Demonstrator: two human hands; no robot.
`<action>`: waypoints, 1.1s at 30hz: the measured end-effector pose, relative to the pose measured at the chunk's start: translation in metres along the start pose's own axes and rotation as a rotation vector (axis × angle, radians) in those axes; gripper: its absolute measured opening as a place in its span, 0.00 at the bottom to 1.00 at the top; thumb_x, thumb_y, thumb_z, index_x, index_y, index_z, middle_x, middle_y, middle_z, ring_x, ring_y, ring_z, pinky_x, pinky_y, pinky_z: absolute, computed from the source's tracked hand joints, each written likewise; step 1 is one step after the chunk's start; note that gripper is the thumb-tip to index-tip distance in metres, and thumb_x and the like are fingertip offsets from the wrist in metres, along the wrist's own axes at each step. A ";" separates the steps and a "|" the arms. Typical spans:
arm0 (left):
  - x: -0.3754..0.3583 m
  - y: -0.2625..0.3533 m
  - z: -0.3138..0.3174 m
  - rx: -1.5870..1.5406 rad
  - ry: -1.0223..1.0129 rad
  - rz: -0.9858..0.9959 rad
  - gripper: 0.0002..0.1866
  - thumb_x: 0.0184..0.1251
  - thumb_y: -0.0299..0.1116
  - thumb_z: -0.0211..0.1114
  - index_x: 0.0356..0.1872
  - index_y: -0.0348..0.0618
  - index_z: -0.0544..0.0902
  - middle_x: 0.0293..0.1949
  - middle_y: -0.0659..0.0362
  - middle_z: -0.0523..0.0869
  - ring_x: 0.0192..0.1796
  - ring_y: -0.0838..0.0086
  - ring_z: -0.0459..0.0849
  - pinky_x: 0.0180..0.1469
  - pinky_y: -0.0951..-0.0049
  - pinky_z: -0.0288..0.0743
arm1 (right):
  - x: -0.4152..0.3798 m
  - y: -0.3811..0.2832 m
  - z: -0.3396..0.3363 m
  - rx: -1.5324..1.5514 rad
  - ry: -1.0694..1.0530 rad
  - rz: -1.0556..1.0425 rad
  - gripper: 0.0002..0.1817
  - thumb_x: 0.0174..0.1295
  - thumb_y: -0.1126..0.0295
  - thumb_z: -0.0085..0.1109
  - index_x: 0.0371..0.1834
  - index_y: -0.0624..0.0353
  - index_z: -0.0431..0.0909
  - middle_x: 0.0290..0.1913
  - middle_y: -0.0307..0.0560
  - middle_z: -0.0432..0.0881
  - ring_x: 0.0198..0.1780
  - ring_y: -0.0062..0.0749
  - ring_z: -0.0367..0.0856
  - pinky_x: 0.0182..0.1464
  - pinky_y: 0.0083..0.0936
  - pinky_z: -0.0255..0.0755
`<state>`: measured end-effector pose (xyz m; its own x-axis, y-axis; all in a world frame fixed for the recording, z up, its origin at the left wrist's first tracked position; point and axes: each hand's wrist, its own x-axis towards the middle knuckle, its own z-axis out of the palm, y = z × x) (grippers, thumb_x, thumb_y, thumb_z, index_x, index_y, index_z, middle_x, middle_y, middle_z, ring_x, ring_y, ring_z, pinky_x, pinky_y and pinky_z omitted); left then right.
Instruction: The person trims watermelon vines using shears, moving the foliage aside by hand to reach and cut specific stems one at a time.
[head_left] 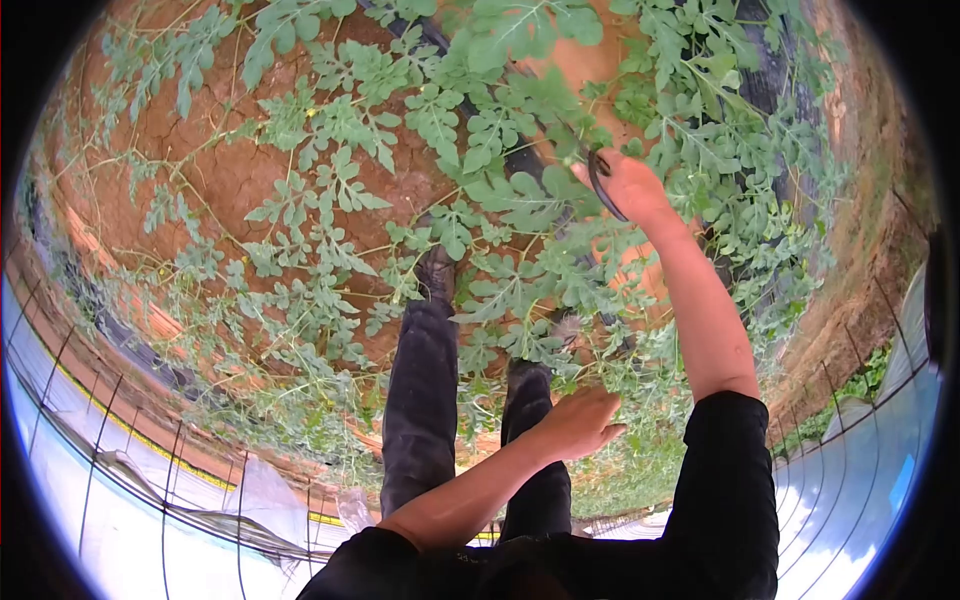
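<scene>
My right hand (632, 187) is stretched out over the vines, its fingers closed on scissors with dark looped handles (603, 190). The scissor blades are hard to make out against the leaves. Green lobed leaves (522, 200) and thin stems lie just left of that hand. Nearer my body, my left hand (578, 425) hangs over the foliage in front of my leg, fingers curled together. Whatever it may hold is hidden.
Vines with lobed leaves (335, 255) spread over brown, cracked soil (215, 165). Dark sheeting (765, 70) runs beneath plants at the right. My dark-trousered legs (420, 390) stand among the leaves. A metal frame with clear plastic (270, 500) curves along the lower edge.
</scene>
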<state>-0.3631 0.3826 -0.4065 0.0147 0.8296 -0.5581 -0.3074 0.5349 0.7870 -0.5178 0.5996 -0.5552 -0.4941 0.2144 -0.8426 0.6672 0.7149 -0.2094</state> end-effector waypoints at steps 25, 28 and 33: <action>-0.007 0.019 0.016 0.009 0.208 0.096 0.18 0.64 0.41 0.64 0.44 0.36 0.76 0.42 0.49 0.77 0.49 0.55 0.78 0.52 0.54 0.72 | -0.034 -0.054 0.052 -0.111 0.152 -0.070 0.35 0.58 0.34 0.54 0.50 0.56 0.79 0.35 0.58 0.84 0.40 0.53 0.83 0.44 0.40 0.75; -0.007 0.017 0.018 0.011 0.245 0.115 0.18 0.63 0.41 0.65 0.44 0.37 0.76 0.41 0.50 0.77 0.48 0.55 0.78 0.51 0.55 0.73 | -0.013 -0.011 0.073 -0.143 -0.105 0.092 0.41 0.55 0.28 0.50 0.50 0.58 0.80 0.39 0.59 0.84 0.45 0.54 0.82 0.50 0.41 0.72; -0.007 0.019 0.016 -0.008 0.226 0.117 0.18 0.63 0.41 0.65 0.44 0.37 0.76 0.41 0.50 0.77 0.48 0.55 0.78 0.50 0.55 0.73 | -0.013 0.048 0.085 -0.114 0.083 0.086 0.38 0.56 0.29 0.51 0.38 0.61 0.79 0.31 0.50 0.83 0.35 0.46 0.82 0.41 0.37 0.73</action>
<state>-0.3535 0.3896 -0.3832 -0.2342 0.8285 -0.5086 -0.3021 0.4352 0.8481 -0.4318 0.5746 -0.5967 -0.4856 0.3289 -0.8100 0.6434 0.7617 -0.0765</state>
